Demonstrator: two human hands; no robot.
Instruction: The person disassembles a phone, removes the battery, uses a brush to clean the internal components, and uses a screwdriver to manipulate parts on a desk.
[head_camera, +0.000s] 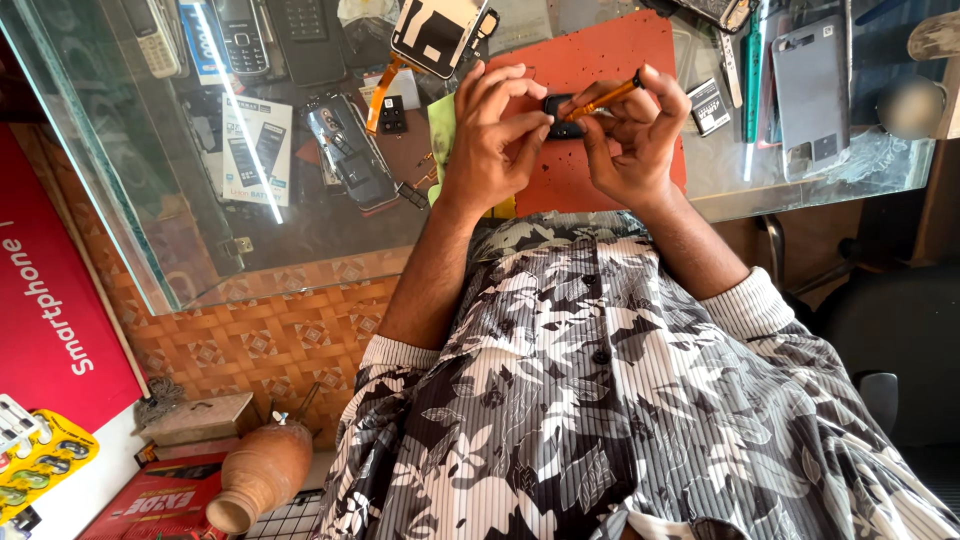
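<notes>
A person in a grey-and-black leaf-print shirt (600, 400) is working over a glass tabletop (160, 200), both hands raised above a red-orange perforated mat (600, 60). The left hand (490, 135) is gripping a small black rectangular phone part (563, 118), fingers curling around its near edge. The right hand (635, 130) is pinching a slim orange-handled screwdriver (605, 98), its tip meeting the black part between the two hands. The part is sitting just above the mat, at the middle of the tabletop's near side. A dismantled dark phone (350, 150) is lying to the left under the glass, near a white printed box (255, 150). A grey phone back cover (810, 90) is resting to the right, beside a small black battery (709, 106). A brown clay pot (258, 475) is standing on the floor below.
</notes>
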